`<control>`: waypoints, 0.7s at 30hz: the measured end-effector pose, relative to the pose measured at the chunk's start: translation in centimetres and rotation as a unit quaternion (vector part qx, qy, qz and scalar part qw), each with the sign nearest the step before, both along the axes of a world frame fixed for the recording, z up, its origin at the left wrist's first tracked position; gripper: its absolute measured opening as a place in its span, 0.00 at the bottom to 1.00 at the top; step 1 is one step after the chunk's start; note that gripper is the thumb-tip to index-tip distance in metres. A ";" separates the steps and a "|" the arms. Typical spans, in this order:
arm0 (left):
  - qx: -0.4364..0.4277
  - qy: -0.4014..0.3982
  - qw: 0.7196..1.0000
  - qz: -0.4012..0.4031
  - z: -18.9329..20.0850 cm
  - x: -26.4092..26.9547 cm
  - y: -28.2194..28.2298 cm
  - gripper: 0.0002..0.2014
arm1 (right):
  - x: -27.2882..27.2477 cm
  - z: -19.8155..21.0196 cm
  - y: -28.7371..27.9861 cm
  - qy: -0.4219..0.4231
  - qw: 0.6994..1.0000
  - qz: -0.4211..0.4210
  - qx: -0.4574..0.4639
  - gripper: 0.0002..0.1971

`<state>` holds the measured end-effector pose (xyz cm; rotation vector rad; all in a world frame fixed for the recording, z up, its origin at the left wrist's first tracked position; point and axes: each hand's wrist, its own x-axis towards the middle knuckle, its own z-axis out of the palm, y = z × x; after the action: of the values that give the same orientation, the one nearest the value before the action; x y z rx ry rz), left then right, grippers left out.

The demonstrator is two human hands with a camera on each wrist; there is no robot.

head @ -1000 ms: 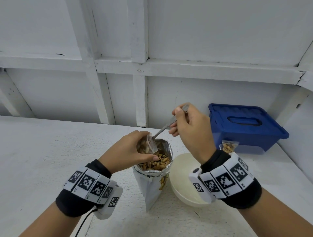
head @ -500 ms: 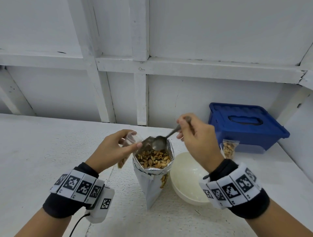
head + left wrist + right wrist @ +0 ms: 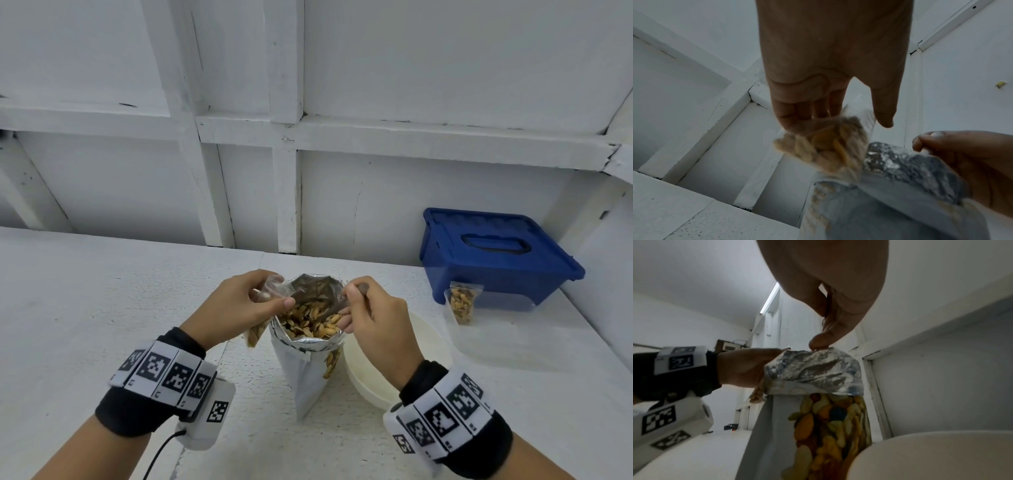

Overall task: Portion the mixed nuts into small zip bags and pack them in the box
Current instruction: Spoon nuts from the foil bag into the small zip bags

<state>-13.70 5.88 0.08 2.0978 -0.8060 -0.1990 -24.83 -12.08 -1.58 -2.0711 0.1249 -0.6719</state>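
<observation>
Foil pouch (image 3: 308,346) now has the spoon (image 3: 334,306) dipped back in, right hand (image 3: 373,329) gripping its handle, left hand (image 3: 236,308) pinching the part-filled zip bag (image 3: 270,298) just left (another scoop likely); box (image 3: 493,253) far right.

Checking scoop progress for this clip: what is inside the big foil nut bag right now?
Mixed nuts fill the foil bag near its rolled rim. The spoon, held by the right hand, reaches in among them; its bowl is buried, so any load is hidden. How deep the nuts go cannot be seen.
</observation>
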 end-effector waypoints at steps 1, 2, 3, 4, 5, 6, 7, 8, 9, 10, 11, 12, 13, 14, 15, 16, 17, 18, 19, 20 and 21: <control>0.001 -0.001 1.000 0.000 -0.1 0.0 0.0 0.33 | 0.0 0.2 -0.1 0.017 0.999 -0.011 0.040 0.09; 0.000 -0.004 1.000 0.000 -0.2 0.1 0.0 0.33 | -0.1 0.3 -0.3 0.031 0.996 -0.022 0.082 0.10; 0.001 -0.006 1.000 0.001 -0.2 0.1 0.0 0.33 | -0.1 0.4 -0.5 0.040 0.991 -0.035 0.125 0.11; 0.002 -0.008 1.000 0.001 -0.3 0.1 0.1 0.34 | -0.1 0.6 -0.7 0.046 0.984 -0.047 0.163 0.11; 0.004 -0.010 1.000 0.003 -0.3 0.2 0.1 0.34 | 0.0 0.7 -1.0 0.051 0.978 -0.059 0.192 0.11; 0.004 -0.011 1.000 0.003 -0.3 0.2 0.1 0.34 | 0.0 0.8 -1.2 0.055 0.973 -0.069 0.215 0.11; 0.008 -0.010 1.000 0.003 -0.3 0.2 0.2 0.33 | 0.1 0.8 -1.5 0.059 0.967 -0.078 0.236 0.11; 0.012 -0.012 1.000 0.002 -0.2 0.2 0.2 0.33 | 0.1 0.8 -1.7 0.061 0.960 -0.085 0.258 0.11; 0.017 -0.014 1.000 0.001 0.0 0.2 0.3 0.32 | 0.2 0.9 -2.0 0.063 0.954 -0.092 0.278 0.11; 0.022 -0.017 1.000 0.000 0.1 0.2 0.4 0.32 | 0.3 0.9 -2.3 0.064 0.949 -0.098 0.292 0.11; 0.024 -0.018 1.000 -0.002 0.3 0.2 0.5 0.31 | 0.3 1.0 -2.5 0.065 0.946 -0.103 0.302 0.10; 0.027 -0.020 0.999 -0.004 0.4 0.2 0.6 0.31 | 0.3 1.0 -2.7 0.063 0.942 -0.109 0.310 0.10; 0.031 -0.022 0.999 -0.005 0.6 0.1 0.6 0.31 | 0.3 1.2 -3.0 0.059 0.940 -0.113 0.316 0.10; 0.037 -0.027 0.999 -0.005 0.7 0.1 0.7 0.29 | 0.2 1.3 -3.2 0.054 0.938 -0.118 0.320 0.10; 0.047 -0.033 0.998 -0.003 0.9 0.1 0.8 0.27 | 0.2 1.5 -3.4 0.051 0.938 -0.122 0.320 0.10; 0.058 -0.039 0.998 0.000 1.0 0.1 0.8 0.25 | 0.1 1.8 -3.6 0.048 0.939 -0.126 0.318 0.10; 0.070 -0.047 0.996 -0.001 1.2 0.0 0.8 0.26 | 0.1 2.0 -3.8 0.044 0.939 -0.130 0.316 0.10; 0.081 -0.053 0.995 -0.003 1.3 0.0 0.8 0.27 | 0.0 2.3 -4.0 0.039 0.939 -0.133 0.315 0.10; 0.091 -0.055 0.994 -0.007 1.5 -0.1 0.7 0.27 | 0.0 2.6 -4.1 0.034 0.940 -0.135 0.312 0.10; 0.100 -0.055 0.993 -0.010 1.7 -0.2 0.6 0.26 | 0.0 2.9 -4.3 0.027 0.941 -0.138 0.307 0.10; 0.109 -0.057 0.992 -0.015 1.8 -0.3 0.5 0.25 | -0.1 3.3 -4.4 0.021 0.943 -0.139 0.300 0.11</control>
<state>-13.97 6.37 1.88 2.3208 -0.9197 -0.1919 -24.89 -16.51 1.69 -1.4863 0.5826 -0.6572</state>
